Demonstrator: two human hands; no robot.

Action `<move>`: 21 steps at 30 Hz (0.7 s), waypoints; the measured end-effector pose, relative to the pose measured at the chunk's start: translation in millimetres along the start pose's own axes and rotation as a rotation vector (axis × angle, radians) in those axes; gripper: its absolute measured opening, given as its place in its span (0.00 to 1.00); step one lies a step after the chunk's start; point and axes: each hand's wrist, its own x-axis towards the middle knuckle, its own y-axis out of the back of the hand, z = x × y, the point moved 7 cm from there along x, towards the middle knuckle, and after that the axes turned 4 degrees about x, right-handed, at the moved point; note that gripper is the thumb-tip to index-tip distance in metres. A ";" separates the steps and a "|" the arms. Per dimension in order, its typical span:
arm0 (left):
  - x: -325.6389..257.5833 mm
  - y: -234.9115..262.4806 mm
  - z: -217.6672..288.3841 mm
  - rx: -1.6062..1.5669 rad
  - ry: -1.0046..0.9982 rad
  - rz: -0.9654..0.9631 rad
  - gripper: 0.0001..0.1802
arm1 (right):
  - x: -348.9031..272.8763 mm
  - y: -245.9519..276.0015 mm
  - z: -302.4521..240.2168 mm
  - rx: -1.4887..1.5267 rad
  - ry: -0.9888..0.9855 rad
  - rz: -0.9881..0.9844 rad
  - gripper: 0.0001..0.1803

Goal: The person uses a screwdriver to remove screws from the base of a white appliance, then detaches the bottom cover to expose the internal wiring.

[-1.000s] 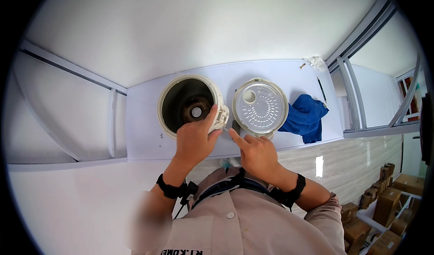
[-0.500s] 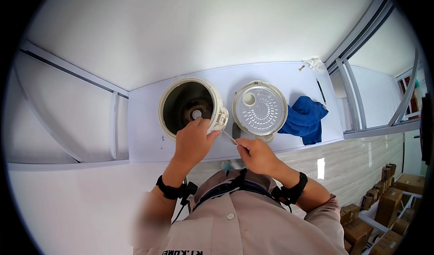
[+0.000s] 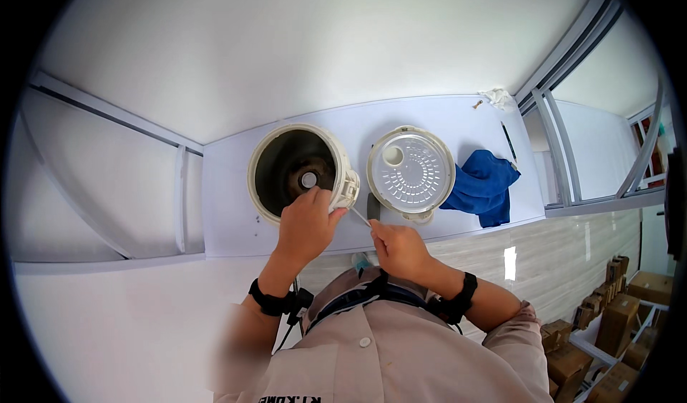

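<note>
Now I've got the left hand (image 3: 308,222) clasping the cooker (image 3: 343,161), the right hand (image 3: 402,249) pinching a thin rod (image 3: 361,217) at the cooker's right side!

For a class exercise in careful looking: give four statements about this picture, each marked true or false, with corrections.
1. The left hand touches the cooker body. True.
2. The round lid covers the cooker body. False: the round lid lies beside it.
3. The right hand holds a thin rod. True.
4. The blue cloth is inside the cooker body. False: the blue cloth lies right of the round lid.
</note>
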 end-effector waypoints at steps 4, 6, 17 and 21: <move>-1.0 -0.4 1.8 -0.041 -0.014 -0.004 0.17 | -2.1 -5.2 3.9 -0.056 0.047 -0.010 0.17; -0.4 2.5 0.3 -0.058 -0.006 -0.019 0.17 | 1.3 -1.7 -2.0 -0.086 0.020 -0.036 0.16; 11.5 0.3 -14.2 -0.091 0.113 -0.158 0.16 | 18.9 4.9 -2.6 -0.153 0.046 -0.107 0.15; 9.9 -1.4 -13.3 -0.082 0.116 -0.170 0.16 | 9.7 -6.2 9.9 -0.124 0.082 -0.052 0.17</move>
